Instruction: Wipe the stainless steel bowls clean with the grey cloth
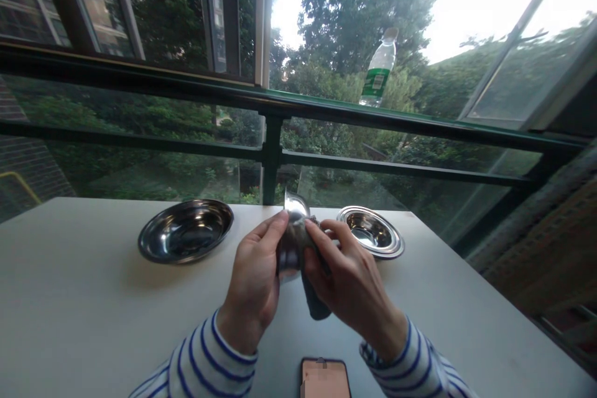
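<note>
My left hand (255, 270) grips a small shiny metal bowl (289, 256) by its side, thumb toward the upper part. The bowl is tilted up on edge above the table, and the fingers behind it are hidden. My right hand (347, 270) is closed round a dark grey-green cloth (317, 303) and presses it against the bowl's right side. The cloth's lower end hangs below my fingers. Part of the bowl is covered by the cloth and the right fingers.
On the white table (93, 323), a wide metal bowl (145, 251) sits left and a smaller wide-rimmed one (396, 249) right. A phone (325, 379) lies at the near edge. Beyond, a plastic bottle (377, 74) with a green label stands on the dark railing (186, 90).
</note>
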`<state>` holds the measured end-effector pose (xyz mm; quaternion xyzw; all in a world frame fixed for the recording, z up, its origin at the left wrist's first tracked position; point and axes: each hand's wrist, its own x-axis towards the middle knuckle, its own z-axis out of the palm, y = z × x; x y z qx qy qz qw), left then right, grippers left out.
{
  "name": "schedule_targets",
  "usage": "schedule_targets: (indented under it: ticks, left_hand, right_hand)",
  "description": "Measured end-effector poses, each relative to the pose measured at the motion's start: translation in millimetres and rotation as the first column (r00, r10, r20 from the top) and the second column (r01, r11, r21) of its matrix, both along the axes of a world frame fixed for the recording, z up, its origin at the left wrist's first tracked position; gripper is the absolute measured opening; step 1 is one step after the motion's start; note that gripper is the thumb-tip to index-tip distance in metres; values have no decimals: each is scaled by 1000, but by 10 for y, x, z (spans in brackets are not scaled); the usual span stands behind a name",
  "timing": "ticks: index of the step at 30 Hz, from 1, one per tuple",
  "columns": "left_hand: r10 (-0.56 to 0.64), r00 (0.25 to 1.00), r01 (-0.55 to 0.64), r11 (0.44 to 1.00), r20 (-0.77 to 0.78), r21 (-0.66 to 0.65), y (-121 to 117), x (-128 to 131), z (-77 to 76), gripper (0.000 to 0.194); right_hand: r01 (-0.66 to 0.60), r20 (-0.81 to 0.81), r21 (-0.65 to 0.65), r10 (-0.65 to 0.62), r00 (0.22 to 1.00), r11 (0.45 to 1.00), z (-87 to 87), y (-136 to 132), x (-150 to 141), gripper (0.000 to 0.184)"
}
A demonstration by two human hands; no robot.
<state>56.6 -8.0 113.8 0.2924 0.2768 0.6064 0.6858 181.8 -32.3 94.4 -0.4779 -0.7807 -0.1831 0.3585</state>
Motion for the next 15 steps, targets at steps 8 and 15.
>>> schedule_targets:
  ticks: [8,15]
  left_hand:
    - [89,996,-88,996,-18,20,61,-48,10,15]
    - [-31,991,28,999,-128,-25,4,-40,7,20]
  right_hand:
    - [-50,119,1,49,992,999,-18,-28,-66,40]
    - [36,54,-16,-35,998,999,29,-14,29,43]
